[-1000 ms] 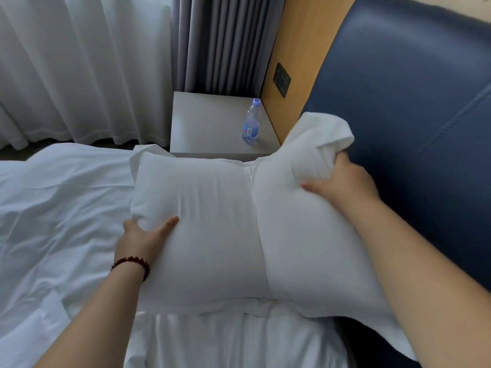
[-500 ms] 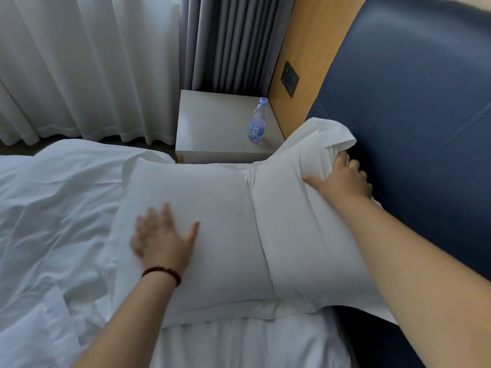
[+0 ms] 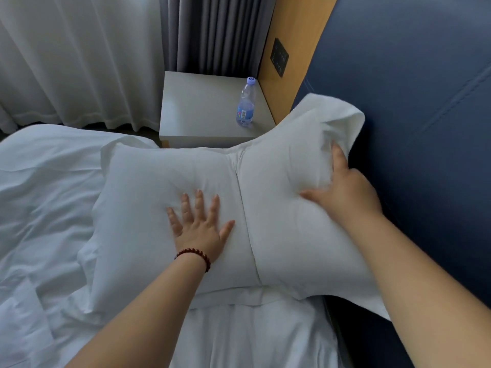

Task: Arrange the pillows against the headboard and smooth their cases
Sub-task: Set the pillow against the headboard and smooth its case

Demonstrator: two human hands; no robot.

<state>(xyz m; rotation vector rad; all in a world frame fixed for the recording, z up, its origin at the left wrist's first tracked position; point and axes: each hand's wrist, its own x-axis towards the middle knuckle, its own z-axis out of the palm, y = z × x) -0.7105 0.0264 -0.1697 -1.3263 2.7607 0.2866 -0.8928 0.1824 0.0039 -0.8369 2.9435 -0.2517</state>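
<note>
While pressing down with flat, open left hand [image 3: 199,229] and gripping the white pillow [image 3: 279,248] with right hand [image 3: 342,189], half done: leans on the blue headboard [image 3: 411,115], but bumpy up there, needs more smoothing.

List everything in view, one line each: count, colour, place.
headboard: one, dark blue, right.
bed linen: one set, white, crumpled, left and below.
pillow: one or two, cannot tell; white; on bed linen, right part against headboard.
nightstand: one, grey, beyond pillow.
water bottle: one, clear, blue label, upright on nightstand.
wood panel: one, tan, beside headboard.
switch plate: one, black, on wood panel.
sheer curtain: one, white, far left.
heavy curtain: one, grey, behind nightstand.
bracelet: one, dark red beads, left wrist.
left hand: flat on pillow, fingers spread.
right hand: holds pillow's upper right part.
</note>
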